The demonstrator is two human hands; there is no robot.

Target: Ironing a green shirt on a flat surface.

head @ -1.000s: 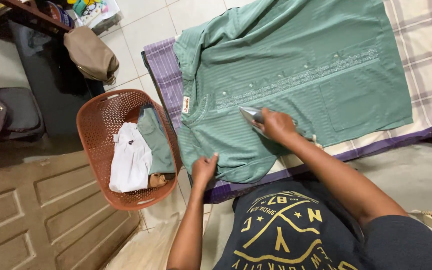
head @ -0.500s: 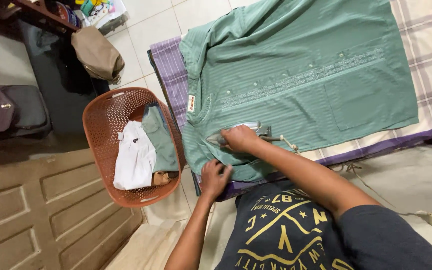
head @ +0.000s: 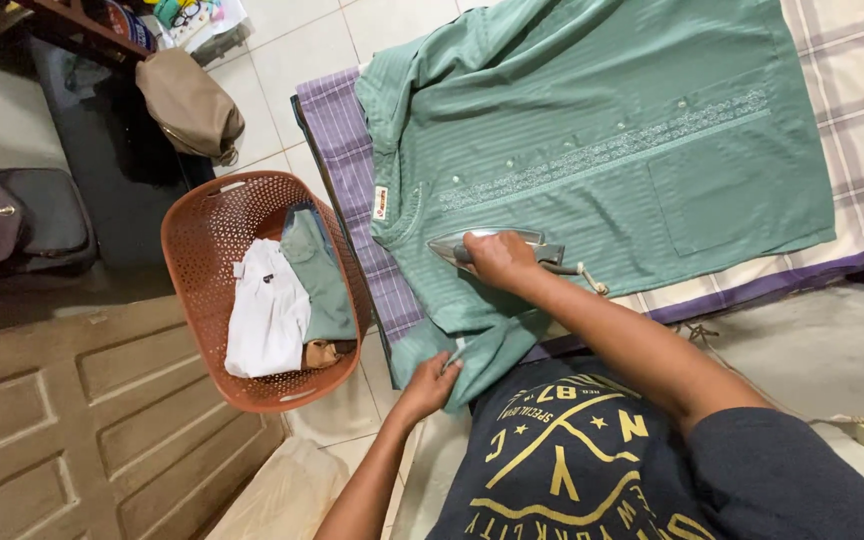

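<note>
Right hand (head: 497,262) grips iron (head: 482,245), pressing green shirt (head: 602,130) near collar, on checked cloth (head: 852,90) at its near edge. Left hand (head: 432,378) pinches sleeve (head: 472,350), pulls it flat. Ironing step under way. Orange basket (head: 202,230) with clothes sits beside cloth's left edge.

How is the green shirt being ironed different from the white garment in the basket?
The green shirt lies spread flat on the checked cloth; the white garment is loosely folded inside the orange basket. The green shirt is handled: the right hand presses an iron on it, and the left hand pulls its sleeve. The white garment lies untouched. The green shirt shows an embroidered band; the white garment looks plain. Both are clothing.
</note>
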